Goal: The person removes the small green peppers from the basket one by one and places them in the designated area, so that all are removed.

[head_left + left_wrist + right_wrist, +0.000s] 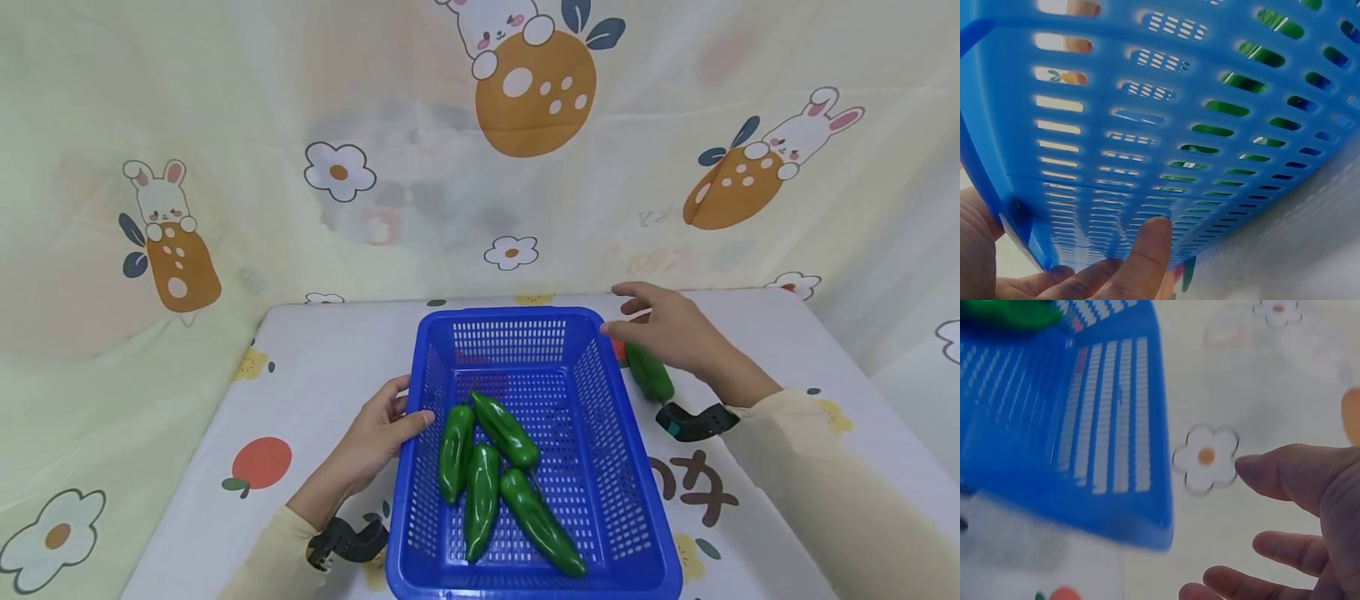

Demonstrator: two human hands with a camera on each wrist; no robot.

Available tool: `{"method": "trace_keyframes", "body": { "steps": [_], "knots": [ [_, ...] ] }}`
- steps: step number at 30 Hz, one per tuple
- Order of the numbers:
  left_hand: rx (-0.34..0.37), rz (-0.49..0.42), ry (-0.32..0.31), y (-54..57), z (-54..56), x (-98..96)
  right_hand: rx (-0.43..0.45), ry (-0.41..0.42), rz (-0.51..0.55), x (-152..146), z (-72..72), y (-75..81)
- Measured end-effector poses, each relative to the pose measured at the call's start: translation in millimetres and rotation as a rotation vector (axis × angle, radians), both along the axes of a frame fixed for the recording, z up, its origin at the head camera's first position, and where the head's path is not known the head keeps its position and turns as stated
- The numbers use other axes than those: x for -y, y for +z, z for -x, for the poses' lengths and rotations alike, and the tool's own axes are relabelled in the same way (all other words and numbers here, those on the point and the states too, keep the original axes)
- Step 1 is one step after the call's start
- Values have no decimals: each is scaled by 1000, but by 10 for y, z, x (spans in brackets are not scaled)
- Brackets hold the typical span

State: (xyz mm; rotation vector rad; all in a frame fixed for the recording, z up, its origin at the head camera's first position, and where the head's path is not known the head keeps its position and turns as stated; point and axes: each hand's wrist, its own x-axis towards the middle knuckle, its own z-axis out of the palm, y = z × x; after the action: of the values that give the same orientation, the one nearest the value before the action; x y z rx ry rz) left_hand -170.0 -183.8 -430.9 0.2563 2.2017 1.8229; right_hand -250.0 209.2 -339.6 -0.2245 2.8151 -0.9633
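Note:
My left hand (378, 433) grips the left rim of a blue plastic basket (405, 500). Its thumb lies over the rim, and in the left wrist view its fingers (1147, 250) lie along the perforated outer wall. Several glossy green peppers (482, 500) lie in the basket's left and near part. By the far right corner of the basket, my right hand (667, 329) is held with thumb and fingers apart and nothing between them. Below that hand, another green pepper (649, 373) lies outside the basket on the right, its far end partly hidden.
A white cloth with printed fruit and flowers covers the table (330, 350). Behind it hangs a pale curtain (420, 233) with rabbit prints. Dark bands with devices sit on the left wrist (348, 540) and right wrist (697, 422).

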Motion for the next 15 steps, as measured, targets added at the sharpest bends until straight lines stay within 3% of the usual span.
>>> {"method": "trace_keyframes", "body": {
  "steps": [7,15],
  "knots": [
    [1,-5,-2,-4,9,5,-26,53,73,324,-110,98],
    [11,-14,14,-12,15,4,-10,145,102,605,-141,-18]
  ]
}}
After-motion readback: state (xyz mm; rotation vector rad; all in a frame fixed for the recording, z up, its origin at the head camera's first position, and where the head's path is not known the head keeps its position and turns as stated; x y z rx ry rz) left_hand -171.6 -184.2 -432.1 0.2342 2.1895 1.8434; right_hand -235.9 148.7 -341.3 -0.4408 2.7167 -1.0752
